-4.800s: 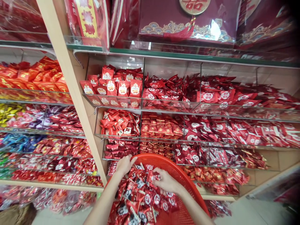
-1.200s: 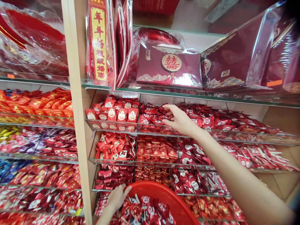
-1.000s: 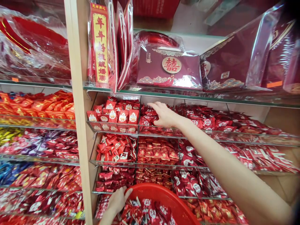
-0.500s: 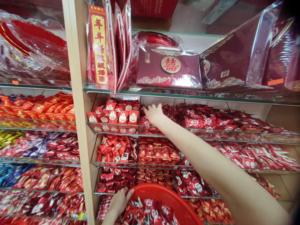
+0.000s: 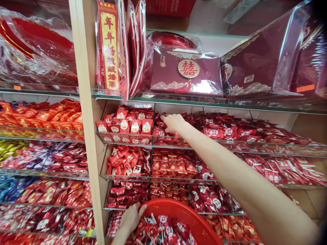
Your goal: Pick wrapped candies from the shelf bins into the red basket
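Right hand [image 5: 173, 123] has turned since the previous frame, its fingers now pointing left rather than up, over the glossy red foil sweet packets [image 5: 196, 123] heaped in an upper glass-fronted shelf bin [image 5: 176, 142]. Fingers curve down into the heap, loosely together; whether they pinch anything cannot be told. Left hand [image 5: 130, 218] lies at the near rim of an orange-red plastic basket [image 5: 176, 205], fingers slightly spread, with nothing visibly held; the basket is loaded with similar red packets [image 5: 163, 228]. A pale wooden upright [image 5: 88, 136] stands left of the bin. Judgement: keeping the fingertips low and back from the glass lip should disturb the heap least.
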The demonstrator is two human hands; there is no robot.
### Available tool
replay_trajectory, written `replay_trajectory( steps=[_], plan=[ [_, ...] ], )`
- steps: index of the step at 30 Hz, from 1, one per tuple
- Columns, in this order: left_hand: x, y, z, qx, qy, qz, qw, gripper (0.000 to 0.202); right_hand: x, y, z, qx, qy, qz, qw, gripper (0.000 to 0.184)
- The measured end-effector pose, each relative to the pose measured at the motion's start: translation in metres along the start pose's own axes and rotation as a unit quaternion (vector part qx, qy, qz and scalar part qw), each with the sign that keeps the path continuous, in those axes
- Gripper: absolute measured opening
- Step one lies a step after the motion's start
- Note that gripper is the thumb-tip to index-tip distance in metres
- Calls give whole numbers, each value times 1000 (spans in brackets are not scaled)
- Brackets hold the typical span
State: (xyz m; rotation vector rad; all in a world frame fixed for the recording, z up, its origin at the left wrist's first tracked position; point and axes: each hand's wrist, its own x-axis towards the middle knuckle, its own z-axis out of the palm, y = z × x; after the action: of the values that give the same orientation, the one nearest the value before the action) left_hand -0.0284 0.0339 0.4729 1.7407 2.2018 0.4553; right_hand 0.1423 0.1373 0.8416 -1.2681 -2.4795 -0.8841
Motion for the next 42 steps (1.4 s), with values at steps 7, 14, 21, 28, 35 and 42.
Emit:
replay_trajectory(
  steps=[7, 14, 21, 28, 35, 42],
  plan=[
    [1, -3, 3, -1, 7, 2, 1000, 46, 1, -10, 1, -34, 39, 26, 998, 46],
    [1, -3, 2, 8, 3, 7, 1000, 45, 10, -2, -6, 0, -15, 26, 1000, 37],
    [0, -1, 0, -2, 7, 13, 1000, 47, 11, -7, -13, 0, -22, 79, 997, 33],
    [-1, 0, -2, 4, 5, 7, 1000, 47, 9, -10, -1, 30, -29, 122, 992, 42],
    [1, -1, 0, 3, 9, 13, 1000, 48, 6, 1, 13, 36, -6, 78, 996, 45],
    [-1, 2, -4, 17, 1, 3, 1000, 47, 5, 2, 23, 25, 45, 71, 996, 43]
  ],
)
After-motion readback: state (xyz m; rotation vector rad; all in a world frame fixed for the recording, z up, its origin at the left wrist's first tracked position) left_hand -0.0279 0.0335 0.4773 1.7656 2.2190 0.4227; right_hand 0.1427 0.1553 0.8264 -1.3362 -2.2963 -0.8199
